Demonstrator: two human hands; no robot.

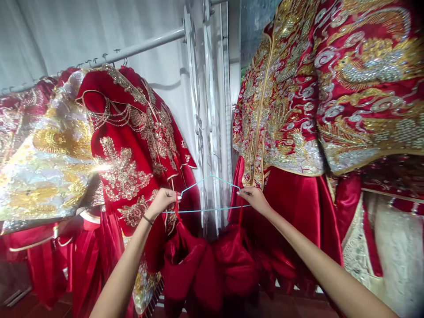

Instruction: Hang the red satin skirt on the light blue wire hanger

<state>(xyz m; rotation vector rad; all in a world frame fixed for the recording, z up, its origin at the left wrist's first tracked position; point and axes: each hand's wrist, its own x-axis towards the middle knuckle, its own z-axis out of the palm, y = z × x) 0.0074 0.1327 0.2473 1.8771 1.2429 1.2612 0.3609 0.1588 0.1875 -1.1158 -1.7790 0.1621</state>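
A thin light-blue clothes hanger (212, 209) is stretched between my two hands, its hook pointing up. My left hand (164, 199) is closed in a pinch at the hanger's left shoulder, where a thin red strap loops over. At the right shoulder, my right hand (254, 197) pinches the hanger in the same way, with another strap beside the fingers. From these straps a dark red garment (195, 265) hangs below the hanger; its lower part fades into shadow.
On the left, a metal rail (149, 43) carries several garments, including a red jacket (122, 141) with gold embroidery. A heavily beaded jacket (281, 110) hangs at the right over a red satin skirt (298, 212). Behind the hanger stand white metal uprights (195, 88) and a pale curtain (82, 26).
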